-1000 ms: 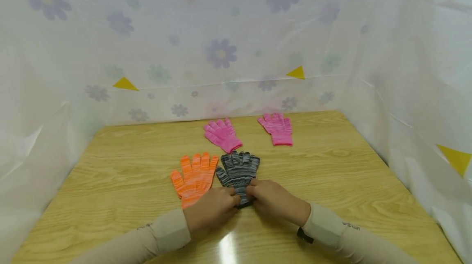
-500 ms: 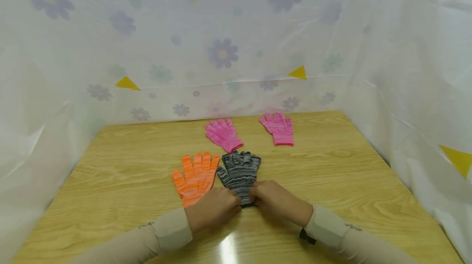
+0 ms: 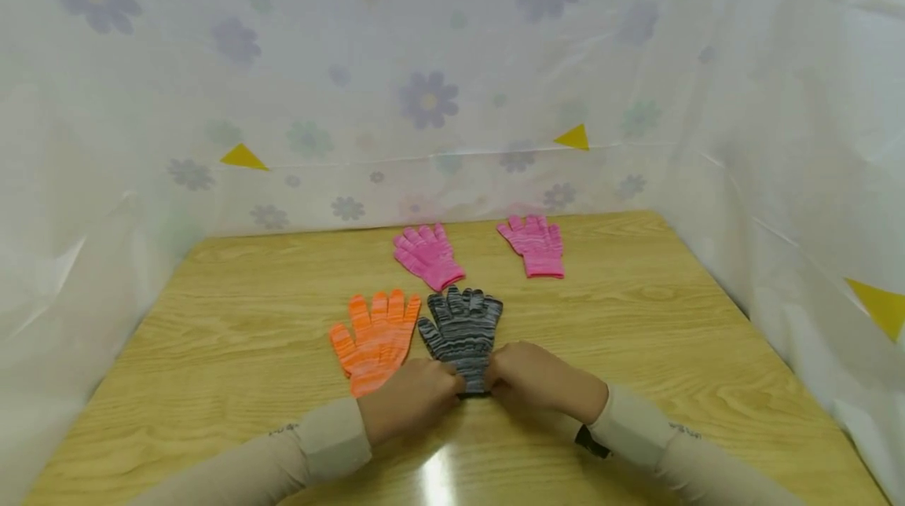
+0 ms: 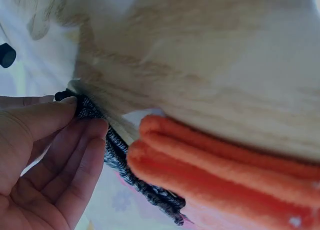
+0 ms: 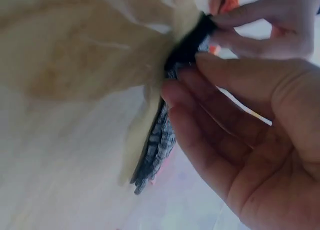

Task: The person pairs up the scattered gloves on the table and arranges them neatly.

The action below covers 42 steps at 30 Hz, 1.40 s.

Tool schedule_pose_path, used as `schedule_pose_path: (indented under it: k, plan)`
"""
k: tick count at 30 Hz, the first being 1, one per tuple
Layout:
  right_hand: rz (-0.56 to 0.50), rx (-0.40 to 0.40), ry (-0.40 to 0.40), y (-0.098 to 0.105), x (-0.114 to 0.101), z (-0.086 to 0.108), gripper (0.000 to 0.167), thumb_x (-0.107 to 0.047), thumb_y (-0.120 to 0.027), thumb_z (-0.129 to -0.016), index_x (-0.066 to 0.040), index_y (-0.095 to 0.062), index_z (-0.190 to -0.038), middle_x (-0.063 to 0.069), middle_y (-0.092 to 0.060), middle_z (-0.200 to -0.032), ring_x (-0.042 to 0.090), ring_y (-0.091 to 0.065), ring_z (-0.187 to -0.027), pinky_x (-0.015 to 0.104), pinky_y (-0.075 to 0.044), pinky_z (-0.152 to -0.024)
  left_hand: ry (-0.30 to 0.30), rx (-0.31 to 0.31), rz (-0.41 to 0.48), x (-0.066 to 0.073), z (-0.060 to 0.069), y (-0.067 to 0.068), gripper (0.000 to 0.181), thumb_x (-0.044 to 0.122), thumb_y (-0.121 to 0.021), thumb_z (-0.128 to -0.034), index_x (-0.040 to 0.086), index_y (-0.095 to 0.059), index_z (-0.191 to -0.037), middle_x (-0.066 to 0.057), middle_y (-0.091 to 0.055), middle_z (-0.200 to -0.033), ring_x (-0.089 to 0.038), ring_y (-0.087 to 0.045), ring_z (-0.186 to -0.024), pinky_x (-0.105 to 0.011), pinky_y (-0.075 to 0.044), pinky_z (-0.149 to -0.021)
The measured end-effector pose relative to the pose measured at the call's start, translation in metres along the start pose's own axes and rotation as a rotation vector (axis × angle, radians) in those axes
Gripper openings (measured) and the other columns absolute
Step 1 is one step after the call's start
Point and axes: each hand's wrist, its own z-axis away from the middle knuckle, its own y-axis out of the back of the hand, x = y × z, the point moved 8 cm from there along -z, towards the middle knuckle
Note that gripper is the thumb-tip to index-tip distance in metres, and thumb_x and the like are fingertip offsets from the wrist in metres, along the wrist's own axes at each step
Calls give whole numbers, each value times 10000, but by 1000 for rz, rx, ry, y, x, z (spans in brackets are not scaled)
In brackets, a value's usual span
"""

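A black and grey striped glove [image 3: 463, 333] lies flat, fingers towards the back, its cuff nearest the person. The left hand [image 3: 413, 396] pinches the left side of that cuff; in the left wrist view, thumb and fingertips of the left hand [image 4: 60, 150] close on the dark edge [image 4: 89, 109]. At the cuff's right side is the right hand [image 3: 544, 380]; in the right wrist view the right hand [image 5: 250, 120] pinches the dark cuff [image 5: 187, 53] between thumb and fingers. An orange glove [image 3: 378, 341] lies just left of the striped one, partly behind the left hand.
Two pink gloves lie farther back on the wooden table [image 3: 247, 317], one [image 3: 429, 256] behind the striped glove and one [image 3: 537, 247] to its right. Flowered white sheeting [image 3: 368, 97] with yellow triangles [image 3: 576, 137] hangs around the table's back and sides.
The right hand has shifted slightly to the right along with the striped glove's cuff, which lies a little straighter. A small gap shows between the striped and orange gloves.
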Motion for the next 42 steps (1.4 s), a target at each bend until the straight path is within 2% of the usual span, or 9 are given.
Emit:
schedule_pose_path:
  k: [5,11,17,20,24,31,36,39,42]
  plan:
    - [-80,-29,-33,8,8,-2,80,-83,-707,-837,-139,-764,-830,-85,-695,-796,32,-627,-745,197,-530,-678,-11,-14,-12,0,-1,-2,113,173,-662,-877,195,-720,-783,66,-563,-724,-24,-496,-576,-142,-373,-452]
    - [-120,76,-82,27,26,-13,104,-100,-672,-886,-84,-758,-942,-6,-725,-873,73,-652,-764,221,-539,-676,-42,-3,-40,2,-1,-4,79,156,-685,-865,164,-754,-828,34,-570,-815,-53,-511,-701,-129,-463,-607]
    - [-200,148,-265,44,65,-26,162,-109,-636,-918,-40,-725,-1035,49,-711,-952,138,-652,-810,285,-545,-690,-71,7,-77,4,-1,-5,66,133,-692,-847,160,-751,-830,17,-609,-856,-67,-546,-698,-150,-480,-614]
    - [-258,160,-375,41,95,-29,169,-102,-626,-921,-27,-705,-1050,71,-694,-987,202,-652,-876,343,-551,-737,-66,10,-69,3,-1,-4,65,144,-687,-851,163,-744,-828,16,-612,-858,-69,-549,-691,-151,-474,-596]
    - [-377,144,-455,25,125,-30,121,-65,-636,-901,-14,-659,-1009,90,-662,-977,247,-638,-916,379,-544,-779,-56,8,-42,2,-1,-4,59,157,-688,-854,165,-738,-823,20,-606,-851,-61,-545,-682,-139,-471,-584]
    - [-487,144,-568,9,143,-30,138,-36,-628,-874,-15,-616,-1010,71,-624,-835,165,-564,-722,293,-485,-632,-56,13,-49,3,0,-3,60,134,-695,-844,162,-739,-814,25,-609,-840,-51,-543,-671,-131,-475,-582]
    - [-509,222,-520,18,142,-35,93,3,-617,-877,-3,-665,-956,75,-632,-830,162,-572,-736,289,-496,-650,-67,38,-46,4,0,0,67,116,-695,-832,158,-729,-792,25,-597,-824,-56,-540,-667,-135,-470,-579]
    - [-477,283,-459,26,141,-40,79,23,-619,-879,-1,-686,-913,86,-655,-846,184,-605,-758,315,-529,-662,-75,33,-55,4,1,-2,79,96,-697,-818,163,-725,-787,28,-590,-820,-56,-538,-669,-137,-466,-577]
    - [-424,310,-436,27,142,-46,90,31,-615,-880,-12,-692,-898,83,-664,-842,190,-613,-750,327,-538,-656,-78,17,-76,5,0,-3,98,70,-698,-799,165,-719,-785,31,-581,-815,-58,-534,-671,-141,-459,-572]
